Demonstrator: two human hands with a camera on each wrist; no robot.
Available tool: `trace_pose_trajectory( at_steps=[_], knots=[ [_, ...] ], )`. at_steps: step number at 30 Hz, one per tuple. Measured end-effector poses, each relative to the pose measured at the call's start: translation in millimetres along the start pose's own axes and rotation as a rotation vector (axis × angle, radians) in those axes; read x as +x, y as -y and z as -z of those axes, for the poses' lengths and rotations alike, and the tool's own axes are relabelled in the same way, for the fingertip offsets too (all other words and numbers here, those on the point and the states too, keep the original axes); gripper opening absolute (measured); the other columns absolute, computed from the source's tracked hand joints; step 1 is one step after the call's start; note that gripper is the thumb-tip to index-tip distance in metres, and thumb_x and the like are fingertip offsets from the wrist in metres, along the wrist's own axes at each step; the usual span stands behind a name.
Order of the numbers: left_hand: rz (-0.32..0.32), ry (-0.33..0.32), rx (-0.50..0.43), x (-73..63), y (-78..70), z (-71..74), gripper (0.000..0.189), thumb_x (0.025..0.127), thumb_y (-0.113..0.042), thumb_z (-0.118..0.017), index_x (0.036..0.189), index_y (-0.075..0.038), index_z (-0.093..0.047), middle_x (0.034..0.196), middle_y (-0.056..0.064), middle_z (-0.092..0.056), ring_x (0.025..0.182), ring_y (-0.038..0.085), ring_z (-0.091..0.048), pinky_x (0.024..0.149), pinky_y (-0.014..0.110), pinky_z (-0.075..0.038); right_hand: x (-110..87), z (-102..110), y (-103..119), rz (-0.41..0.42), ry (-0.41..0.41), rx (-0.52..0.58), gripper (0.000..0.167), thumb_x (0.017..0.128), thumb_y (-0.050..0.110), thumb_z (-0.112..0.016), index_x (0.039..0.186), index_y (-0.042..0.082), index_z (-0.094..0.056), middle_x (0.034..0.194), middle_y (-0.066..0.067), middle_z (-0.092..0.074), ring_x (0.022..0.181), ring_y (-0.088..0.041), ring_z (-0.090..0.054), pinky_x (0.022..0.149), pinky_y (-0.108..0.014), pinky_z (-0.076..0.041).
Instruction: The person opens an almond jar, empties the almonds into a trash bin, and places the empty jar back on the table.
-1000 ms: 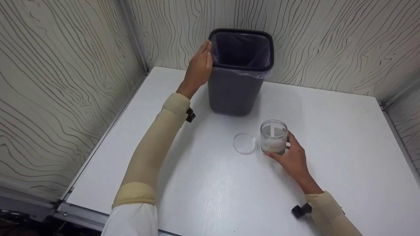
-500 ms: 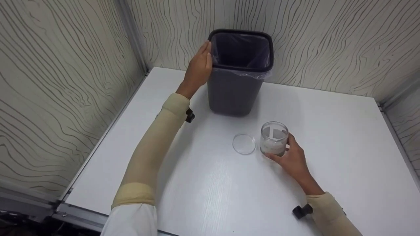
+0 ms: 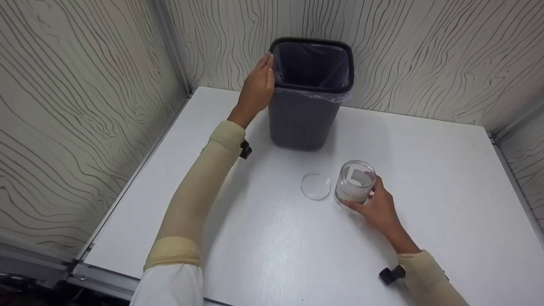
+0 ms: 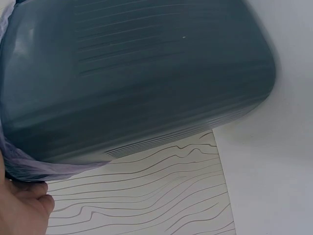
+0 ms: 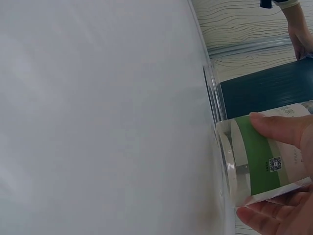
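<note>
In the head view my right hand [image 3: 378, 208] grips a clear jar [image 3: 355, 182] low on its side, with the thumb at the front. The jar's top faces up and leans slightly to the right. A green and white label with a square code shows on the jar [image 5: 264, 156] in the right wrist view. A thin, clear round lid [image 3: 315, 187] lies flat on the table just left of it. At the back, my left hand [image 3: 256, 89] holds the left rim of a dark trash can [image 3: 304, 119]. Some of its fingers are hidden by the rim.
A clear plastic liner [image 3: 331, 97] folds over the trash can's rim. The can and jar stand on a white table [image 3: 263, 246], with wood-patterned walls [image 3: 425, 55] behind and at the sides. Metal framing [image 3: 106, 278] runs along the front left edge.
My right hand has moved the jar slightly toward me and tipped it, its top now leaning right. The left hand, the trash can and the lid stay in place.
</note>
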State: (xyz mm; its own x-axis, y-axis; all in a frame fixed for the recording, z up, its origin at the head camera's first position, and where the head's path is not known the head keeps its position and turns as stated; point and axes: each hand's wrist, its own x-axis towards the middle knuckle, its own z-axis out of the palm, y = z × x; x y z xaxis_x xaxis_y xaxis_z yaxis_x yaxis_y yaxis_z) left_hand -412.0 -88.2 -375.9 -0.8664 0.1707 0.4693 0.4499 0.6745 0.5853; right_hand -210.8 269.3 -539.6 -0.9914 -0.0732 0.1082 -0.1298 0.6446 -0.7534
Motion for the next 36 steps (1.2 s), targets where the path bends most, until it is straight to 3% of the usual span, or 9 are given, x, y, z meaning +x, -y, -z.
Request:
trace_pose_trajectory(
  at_steps=[21, 36],
  knots=[
    [-0.016, -0.005, -0.019, -0.5, 1.1, -0.1, 0.05, 0.113, -0.025, -0.028, 0.158, -0.005, -0.03, 0.166, 0.007, -0.026, 0.15, 0.003, -0.019, 0.117, 0.015, -0.016, 1.8, -1.5, -1.9, 0.035, 0.024, 0.008, 0.101, 0.075, 0.012, -0.092, 0.151, -0.003, -0.028, 0.142, -0.027, -0.05, 0.132, -0.046, -0.049, 0.1, -0.056, -0.049],
    [-0.019, -0.005, -0.048, -1.6, 1.0, -0.8, 0.051, 0.113, -0.027, -0.027, 0.161, -0.009, -0.024, 0.168, 0.009, -0.022, 0.15, 0.003, -0.016, 0.118, 0.017, -0.015, -1.5, -1.1, -0.6, 0.044, 0.026, -0.01, 0.099, 0.077, 0.023, -0.091, 0.151, -0.003, -0.03, 0.141, -0.03, -0.053, 0.129, -0.047, -0.053, 0.096, -0.053, -0.053]
  ],
)
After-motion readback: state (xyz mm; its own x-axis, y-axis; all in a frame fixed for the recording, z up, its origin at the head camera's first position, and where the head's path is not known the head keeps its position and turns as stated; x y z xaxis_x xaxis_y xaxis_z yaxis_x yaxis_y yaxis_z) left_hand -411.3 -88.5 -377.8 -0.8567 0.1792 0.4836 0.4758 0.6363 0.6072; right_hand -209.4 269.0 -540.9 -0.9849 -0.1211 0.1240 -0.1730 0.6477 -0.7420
